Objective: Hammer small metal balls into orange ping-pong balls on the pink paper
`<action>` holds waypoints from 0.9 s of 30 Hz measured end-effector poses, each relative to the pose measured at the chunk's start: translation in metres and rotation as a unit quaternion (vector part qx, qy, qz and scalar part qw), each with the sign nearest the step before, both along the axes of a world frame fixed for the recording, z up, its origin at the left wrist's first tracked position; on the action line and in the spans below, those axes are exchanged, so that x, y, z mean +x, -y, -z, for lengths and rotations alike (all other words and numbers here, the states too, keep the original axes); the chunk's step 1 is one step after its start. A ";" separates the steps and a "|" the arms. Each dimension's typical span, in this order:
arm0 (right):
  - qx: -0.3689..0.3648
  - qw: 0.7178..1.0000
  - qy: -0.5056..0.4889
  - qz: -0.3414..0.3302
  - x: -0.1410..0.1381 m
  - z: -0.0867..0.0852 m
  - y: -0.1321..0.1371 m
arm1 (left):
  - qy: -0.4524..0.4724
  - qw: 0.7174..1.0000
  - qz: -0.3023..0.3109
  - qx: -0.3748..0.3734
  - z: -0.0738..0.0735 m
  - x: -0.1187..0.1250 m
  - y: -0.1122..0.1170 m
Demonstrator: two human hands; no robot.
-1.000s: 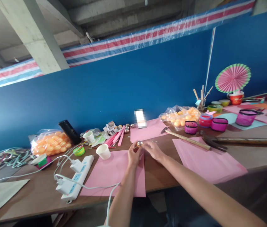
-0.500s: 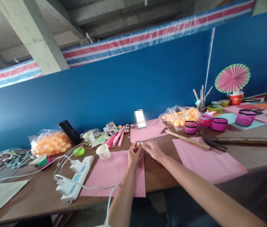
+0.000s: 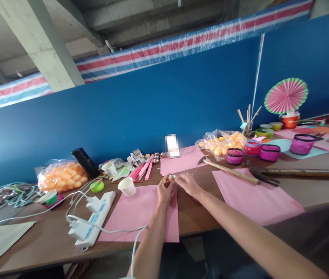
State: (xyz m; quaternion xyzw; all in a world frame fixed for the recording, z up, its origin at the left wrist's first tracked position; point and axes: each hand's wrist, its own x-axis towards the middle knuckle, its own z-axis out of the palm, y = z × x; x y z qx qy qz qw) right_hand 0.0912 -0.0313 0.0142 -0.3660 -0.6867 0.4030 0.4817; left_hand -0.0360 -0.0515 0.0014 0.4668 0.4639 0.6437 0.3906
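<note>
My left hand (image 3: pixel 165 188) is closed around a small shiny metal ball (image 3: pixel 172 177), held above the edge of a pink paper sheet (image 3: pixel 129 217). Right beside the ball are the bent fingertips of my right hand (image 3: pixel 189 185). Its fingers are drawn together, and what they pinch is too small to make out. Farther back, several similar shiny balls (image 3: pixel 156 158) lie near pink paper strips (image 3: pixel 144 169). A white paper cup (image 3: pixel 127 187) stands left of my hands on the pink sheet.
A power strip (image 3: pixel 96 219) with cables lies at left. To the right are a hammer (image 3: pixel 231 170), a larger hammer (image 3: pixel 304 173) and more pink paper (image 3: pixel 257 201). Bags of orange balls (image 3: pixel 62 176) and purple containers (image 3: pixel 270 152) line the back.
</note>
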 end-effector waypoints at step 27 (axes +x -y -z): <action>-0.055 0.996 -0.066 -0.014 -0.001 -0.013 0.007 | -0.030 0.999 -0.025 -0.018 -0.003 0.002 0.000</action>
